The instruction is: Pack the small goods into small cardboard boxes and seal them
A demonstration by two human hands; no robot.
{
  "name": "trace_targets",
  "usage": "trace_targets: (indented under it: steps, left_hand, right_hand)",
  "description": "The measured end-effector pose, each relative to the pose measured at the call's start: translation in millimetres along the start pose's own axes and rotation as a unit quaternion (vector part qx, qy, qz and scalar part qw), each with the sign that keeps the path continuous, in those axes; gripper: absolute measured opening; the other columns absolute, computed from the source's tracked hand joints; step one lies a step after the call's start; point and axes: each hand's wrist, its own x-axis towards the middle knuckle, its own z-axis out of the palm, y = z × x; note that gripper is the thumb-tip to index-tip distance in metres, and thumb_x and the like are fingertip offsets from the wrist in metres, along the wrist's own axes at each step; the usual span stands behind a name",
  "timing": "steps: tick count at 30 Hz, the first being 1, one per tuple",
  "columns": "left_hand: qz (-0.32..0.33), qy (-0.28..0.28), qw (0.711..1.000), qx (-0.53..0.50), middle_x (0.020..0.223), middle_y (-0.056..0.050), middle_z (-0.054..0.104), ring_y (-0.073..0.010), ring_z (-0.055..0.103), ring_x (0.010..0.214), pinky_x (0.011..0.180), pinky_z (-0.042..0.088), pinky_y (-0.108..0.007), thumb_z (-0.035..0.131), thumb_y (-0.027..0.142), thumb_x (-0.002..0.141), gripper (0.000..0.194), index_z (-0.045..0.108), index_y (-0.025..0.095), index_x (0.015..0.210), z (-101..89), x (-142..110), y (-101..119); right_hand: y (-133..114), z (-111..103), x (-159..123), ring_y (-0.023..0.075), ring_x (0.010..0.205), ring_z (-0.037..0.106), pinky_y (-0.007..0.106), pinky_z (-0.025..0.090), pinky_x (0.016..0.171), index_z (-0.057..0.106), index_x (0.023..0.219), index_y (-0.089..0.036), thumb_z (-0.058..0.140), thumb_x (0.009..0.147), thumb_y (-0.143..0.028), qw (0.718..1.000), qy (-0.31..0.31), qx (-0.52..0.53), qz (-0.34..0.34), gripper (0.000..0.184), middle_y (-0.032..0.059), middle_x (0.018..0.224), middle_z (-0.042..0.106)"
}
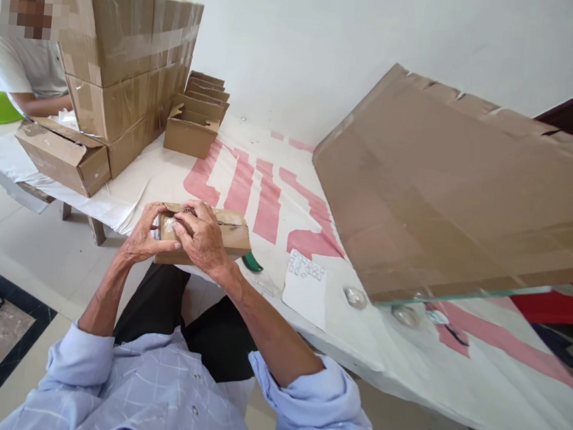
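A small cardboard box (234, 236) lies at the table's front edge, right before my body. My left hand (141, 234) grips its left end, thumb along the near side and fingers on the top edge. Across the top flaps lies my right hand (201, 238), its fingers bent and pressed on the cardboard near a shiny patch that looks like clear tape. The flap seam on the right looks slightly raised. A green curved object (252, 263) sticks out beside the box's right end; the box partly hides it.
Taped cartons (125, 47) are stacked at the left, a closed smaller box (65, 155) before them. Open boxes (194, 126) stand behind. A large cardboard sheet (449, 189) leans at the right. Paper (306, 290) and a clear roll (355, 297) lie nearby. Another person (33, 72) sits far left.
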Motion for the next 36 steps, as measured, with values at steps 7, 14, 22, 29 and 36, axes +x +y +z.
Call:
trace_targets:
  steps: [7, 14, 22, 29, 36]
  left_hand:
    - [-0.003, -0.009, 1.000, 0.013, 0.157, -0.011, 0.055, -0.0345, 0.061, 0.142, 0.102, 0.065, -0.045, 0.094, 0.048, 0.081, 0.076, 0.060, 0.030, 0.147, -1.7, -0.9, 4.5]
    - [-0.010, -0.014, 1.000, 0.005, 0.157, -0.011, 0.054, -0.0343, 0.059, 0.143, 0.103, 0.065, -0.045, 0.093, 0.053, 0.082, 0.075, 0.060, 0.030, 0.146, -1.2, -1.6, 4.6]
    - [-0.012, -0.002, 1.000, -0.003, 0.156, -0.011, 0.055, -0.0353, 0.060, 0.143, 0.101, 0.065, -0.044, 0.095, 0.046, 0.077, 0.075, 0.061, 0.029, 0.143, 0.9, -1.3, 1.2]
    - [-0.011, 0.016, 1.000, -0.010, 0.155, -0.010, 0.058, -0.0333, 0.062, 0.141, 0.101, 0.065, -0.042, 0.091, 0.041, 0.079, 0.071, 0.064, 0.029, 0.143, 4.1, 1.1, 0.2]
    - [-0.007, 0.010, 1.000, 0.009, 0.157, -0.011, 0.056, -0.0347, 0.062, 0.142, 0.100, 0.066, -0.043, 0.095, 0.048, 0.078, 0.077, 0.062, 0.030, 0.145, 1.5, 0.4, 2.2]
  right_hand:
    - [5.6, 6.5, 11.1, 0.0283, 0.118, 0.071, 0.049, 0.058, 0.110, 0.084, 0.094, -0.027, 0.073, 0.101, -0.018, 0.999, -0.012, 0.048, 0.013, 0.015, 0.0087, 0.119, 0.076]
    - [7.9, 11.4, 9.9, 0.0279, 0.114, 0.071, 0.050, 0.059, 0.107, 0.080, 0.088, -0.027, 0.069, 0.102, -0.015, 0.998, 0.017, 0.064, -0.017, 0.021, 0.0077, 0.115, 0.077]
    - [-0.5, 7.4, 1.7, 0.0286, 0.111, 0.070, 0.051, 0.059, 0.107, 0.075, 0.093, -0.027, 0.057, 0.110, -0.020, 0.995, 0.045, 0.065, -0.055, 0.025, 0.0103, 0.114, 0.076]
    - [-19.8, -3.1, -21.7, 0.0289, 0.104, 0.071, 0.051, 0.060, 0.100, 0.073, 0.098, -0.028, 0.053, 0.114, -0.026, 0.993, 0.040, 0.080, -0.072, 0.026, 0.0103, 0.106, 0.076]
    - [-7.9, -9.3, -0.1, 0.0291, 0.109, 0.068, 0.048, 0.060, 0.104, 0.078, 0.099, -0.027, 0.059, 0.109, -0.020, 1.000, 0.014, 0.016, -0.006, 0.022, 0.0105, 0.110, 0.072]
